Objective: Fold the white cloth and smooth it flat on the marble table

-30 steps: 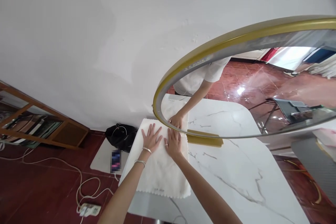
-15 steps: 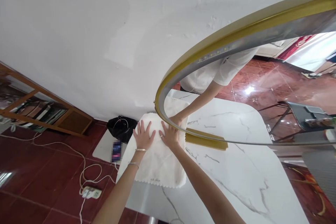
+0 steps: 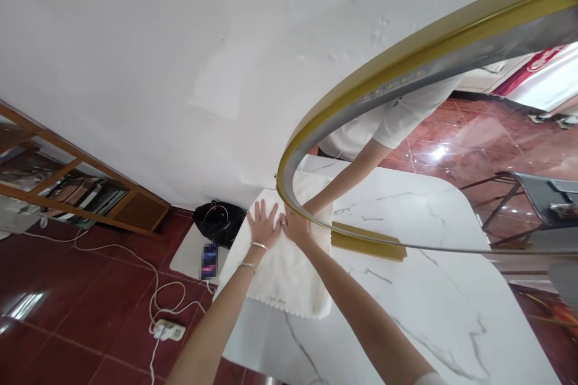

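A white cloth [image 3: 289, 289] with a scalloped edge lies flat on the marbled white table [image 3: 433, 307]. My left hand [image 3: 264, 225] rests palm down on it, fingers spread, with bracelets at the wrist. Close beside it, my right hand [image 3: 297, 228] also lies on the cloth, its thumb side next to the left thumb. The fingers of the right hand are partly hidden near the lower rim of a gold-framed round mirror [image 3: 325, 102]. My right arm and a white sleeve are reflected in the glass.
A yellow-gold mirror base [image 3: 370, 242] stands on the table. To the left are a black bag [image 3: 219, 222], a phone [image 3: 209, 261] with blurred screen, a power strip [image 3: 169, 330] with trailing cables on the red tiles, and a wooden shelf [image 3: 76, 177].
My two hands have come closer together on the cloth, the right one shifting left and its fingers less spread. The whole view has shifted slightly, with things appearing farther right.
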{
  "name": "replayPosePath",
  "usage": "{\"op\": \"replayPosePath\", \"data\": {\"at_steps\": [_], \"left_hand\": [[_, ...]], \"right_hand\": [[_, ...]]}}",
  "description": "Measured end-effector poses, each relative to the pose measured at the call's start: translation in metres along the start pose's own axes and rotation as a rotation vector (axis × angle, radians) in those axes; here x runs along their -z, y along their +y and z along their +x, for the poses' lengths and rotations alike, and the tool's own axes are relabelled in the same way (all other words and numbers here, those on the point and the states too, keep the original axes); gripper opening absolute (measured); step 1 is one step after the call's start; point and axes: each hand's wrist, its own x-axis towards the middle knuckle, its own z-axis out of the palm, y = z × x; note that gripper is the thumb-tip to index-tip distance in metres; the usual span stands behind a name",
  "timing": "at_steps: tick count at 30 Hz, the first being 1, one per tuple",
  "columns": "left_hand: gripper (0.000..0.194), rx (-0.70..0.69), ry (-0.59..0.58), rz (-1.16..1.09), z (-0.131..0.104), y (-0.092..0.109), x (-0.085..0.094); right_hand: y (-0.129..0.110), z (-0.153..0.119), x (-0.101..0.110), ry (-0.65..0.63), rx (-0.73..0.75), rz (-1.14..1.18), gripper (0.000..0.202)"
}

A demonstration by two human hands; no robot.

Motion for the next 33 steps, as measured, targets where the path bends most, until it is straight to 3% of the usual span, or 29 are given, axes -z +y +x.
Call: {"op": "replayPosePath", "data": {"at_steps": [2, 4, 7, 9, 11, 14, 16, 18, 21, 23, 25, 33], "left_hand": [[0.050, -0.027, -0.040, -0.024, 0.003, -0.013, 0.005], [0.053, -0.058, -0.063, -0.044, -0.009, -0.030, 0.010], [0.060, -0.139, -0.058, -0.030, -0.056, -0.055, 0.021], [0.061, -0.191, -0.020, 0.013, -0.097, -0.065, 0.029], [0.060, -0.216, 0.028, 0.060, -0.136, -0.069, 0.036], [0.062, -0.203, 0.103, 0.107, -0.184, -0.062, 0.044], [0.065, -0.183, 0.145, 0.119, -0.210, -0.053, 0.047], [0.067, -0.180, 0.163, 0.123, -0.233, -0.045, 0.049], [0.068, -0.201, 0.165, 0.127, -0.257, -0.040, 0.049], [0.068, -0.218, 0.164, 0.130, -0.259, -0.042, 0.046], [0.067, -0.237, 0.157, 0.132, -0.246, -0.045, 0.040], [0.056, -0.135, 0.055, 0.058, -0.121, -0.044, 0.015]], "right_hand": [[-0.004, 0.008, 0.000, -0.003, -0.001, 0.008, 0.050], [-0.009, 0.010, -0.002, -0.007, -0.014, 0.010, 0.051], [-0.016, 0.000, -0.005, -0.001, 0.009, 0.008, 0.056], [-0.020, -0.021, -0.007, 0.016, 0.110, 0.017, 0.055], [-0.024, -0.055, -0.010, 0.019, 0.228, 0.030, 0.049], [-0.025, -0.132, -0.018, -0.010, 0.342, 0.040, 0.044], [-0.023, -0.190, -0.025, 0.017, 0.462, 0.065, 0.056], [-0.018, -0.240, -0.031, -0.034, 0.521, 0.091, 0.066], [-0.011, -0.281, -0.030, -0.154, 0.584, 0.146, 0.076], [-0.009, -0.283, -0.023, -0.221, 0.585, 0.185, 0.080], [-0.007, -0.268, -0.012, -0.257, 0.556, 0.218, 0.081], [0.007, -0.156, 0.010, -0.160, 0.415, 0.174, 0.067]]}}
